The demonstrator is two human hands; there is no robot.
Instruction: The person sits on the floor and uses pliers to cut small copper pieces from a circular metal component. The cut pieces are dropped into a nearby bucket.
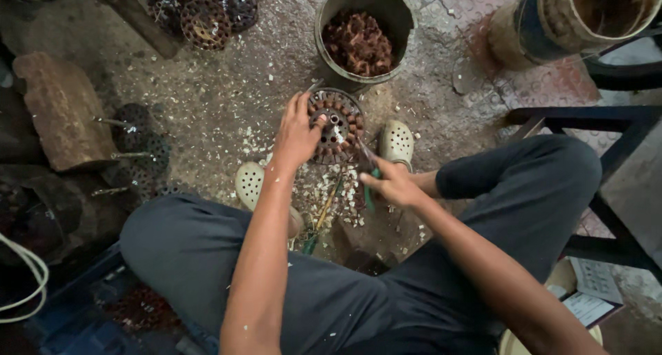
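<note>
A round motor stator (340, 123) with copper-brown windings stands on the gritty floor between my feet. My left hand (296, 133) rests on its left rim and steadies it. My right hand (391, 184) is shut on a green-handled tool (370, 182) whose metal tip reaches into the lower right of the windings. White scraps lie thick on the ground just below the stator.
A grey bucket (363, 0) holding copper scrap stands right behind the stator. More round stators (205, 18) lie at top left and at the left (141, 144). A large drum (579, 17) sits top right. Dark stool frame (586, 117) at right; another tool (321, 220) on the ground.
</note>
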